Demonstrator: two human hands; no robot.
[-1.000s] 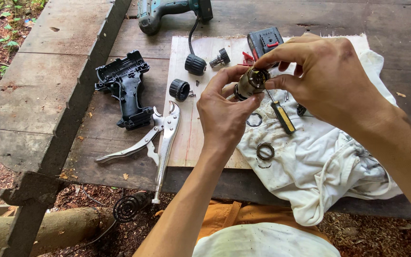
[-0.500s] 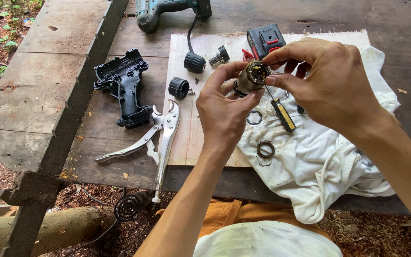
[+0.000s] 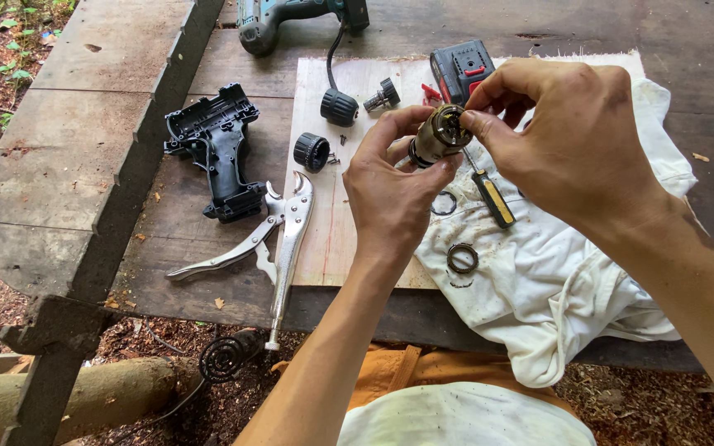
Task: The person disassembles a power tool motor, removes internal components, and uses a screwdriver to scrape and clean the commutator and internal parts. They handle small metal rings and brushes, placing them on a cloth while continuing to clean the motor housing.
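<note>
both hands [image 3: 390, 194] [image 3: 572, 140] slightly lower now around one metal cylinder [image 3: 440, 134], perhaps a gearbox

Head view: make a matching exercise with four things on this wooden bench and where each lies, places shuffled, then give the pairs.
Things:
1. Brass-coloured cylindrical gear part
2. Silver locking pliers
3. Dark metal ring
4. Black plastic drill housing half

Places:
A. On the white cloth
B. On bare bench planks, left of the pale board
C. Held between left hand and right hand
D. Partly on the pale board, handles toward the bench's near edge

Pairs: 1-C, 2-D, 3-A, 4-B
</note>
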